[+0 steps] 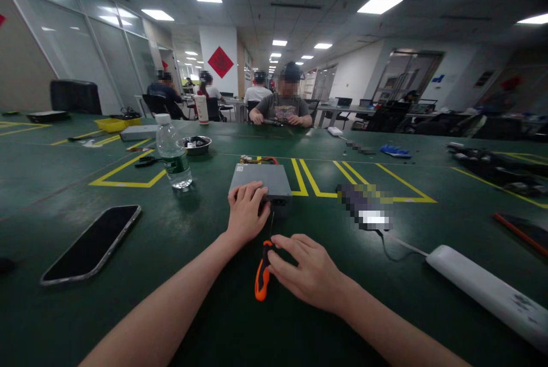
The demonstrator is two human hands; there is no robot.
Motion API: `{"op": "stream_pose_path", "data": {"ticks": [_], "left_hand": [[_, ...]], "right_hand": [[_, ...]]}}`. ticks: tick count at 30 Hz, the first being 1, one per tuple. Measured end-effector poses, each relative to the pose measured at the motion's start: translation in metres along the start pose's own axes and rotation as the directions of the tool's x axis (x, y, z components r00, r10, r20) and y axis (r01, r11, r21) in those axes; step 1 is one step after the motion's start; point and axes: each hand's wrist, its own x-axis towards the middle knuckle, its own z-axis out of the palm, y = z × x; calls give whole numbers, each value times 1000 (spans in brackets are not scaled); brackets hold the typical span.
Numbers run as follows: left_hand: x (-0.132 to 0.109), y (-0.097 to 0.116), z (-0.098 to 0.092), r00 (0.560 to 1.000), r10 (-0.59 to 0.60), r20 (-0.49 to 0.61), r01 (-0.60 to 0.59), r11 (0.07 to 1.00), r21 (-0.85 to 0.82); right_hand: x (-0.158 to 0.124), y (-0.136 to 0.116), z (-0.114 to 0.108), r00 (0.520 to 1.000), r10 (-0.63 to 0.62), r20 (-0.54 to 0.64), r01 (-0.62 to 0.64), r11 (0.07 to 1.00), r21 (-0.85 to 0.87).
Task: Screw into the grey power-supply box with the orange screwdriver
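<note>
A grey metal computer power supply unit (262,176) lies on the green table, its colored cables (261,160) coming out at the far side. My left hand (248,213) grips its near left part, fingers over the top and thumb down by the front face. An orange and black screwdriver (262,275) points away from me, its thin shaft reaching toward the unit's near side; whether the tip touches a screw cannot be made out. The fingertips of my right hand (306,270) pinch the handle's upper part from the right.
A water bottle (173,153) and a metal bowl (197,145) stand left of the unit. A phone (92,244) lies at the near left, and a white power strip (483,287) at the right. Across the table sits a person (282,107). Yellow tape (317,181) marks the tabletop.
</note>
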Motion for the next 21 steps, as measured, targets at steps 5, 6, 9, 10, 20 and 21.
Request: {"op": "stream_pose_path", "data": {"ticks": [5, 6, 9, 10, 20, 21], "left_hand": [[0, 0, -1, 1000, 9, -4, -9, 1000, 2], [-1, 0, -1, 1000, 10, -4, -10, 1000, 2], [-1, -1, -1, 1000, 10, -6, -10, 1000, 3], [-1, -2, -1, 1000, 12, -5, -12, 1000, 2], [-1, -3, 0, 999, 32, 2, -32, 999, 13], [-1, -3, 0, 999, 32, 1, -32, 999, 13]], "right_hand": [[-2, -6, 5, 986, -16, 163, 7, 999, 53], [-1, -7, 3, 974, -35, 224, 17, 997, 81], [5, -12, -5, 908, -70, 412, 9, 989, 148], [7, -13, -7, 891, -71, 449, 2, 989, 151], [-8, -8, 0, 996, -88, 16, 85, 988, 125], [-10, -7, -1, 995, -84, -55, 91, 987, 129]]}}
